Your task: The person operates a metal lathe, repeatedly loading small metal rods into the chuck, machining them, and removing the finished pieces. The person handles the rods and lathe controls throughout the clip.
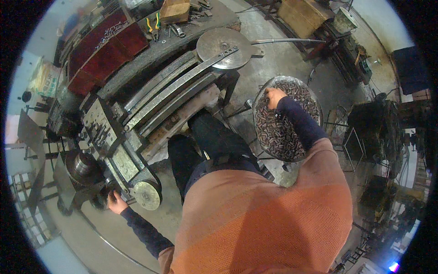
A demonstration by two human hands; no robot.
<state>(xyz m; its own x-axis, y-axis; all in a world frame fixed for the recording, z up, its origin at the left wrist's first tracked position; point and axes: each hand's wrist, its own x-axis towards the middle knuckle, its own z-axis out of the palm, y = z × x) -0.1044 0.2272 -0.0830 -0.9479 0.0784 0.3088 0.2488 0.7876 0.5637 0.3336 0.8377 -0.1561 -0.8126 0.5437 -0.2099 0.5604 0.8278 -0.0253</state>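
My right hand [274,97] is over the far left part of a large oval basin [319,101], fingers curled down among many small metal cylinders [284,130]. Whether a cylinder is between those fingers is too small to see. Far to the left, my left hand [117,202] is closed at the near end of a metal machine, beside its round end disc [147,195] and a dark threaded-looking spindle [86,163]. What it grips there is hidden. A long steel arm [178,86] runs across the machine to a big round plate [223,48].
Beyond the machine, a workbench carries a dark red bin [102,57] of small metal parts, pliers with yellow-green handles [153,27] and a wooden box [175,11]. Dark metal frames [358,144] stand right of the basin. My legs [219,137] are between machine and basin.
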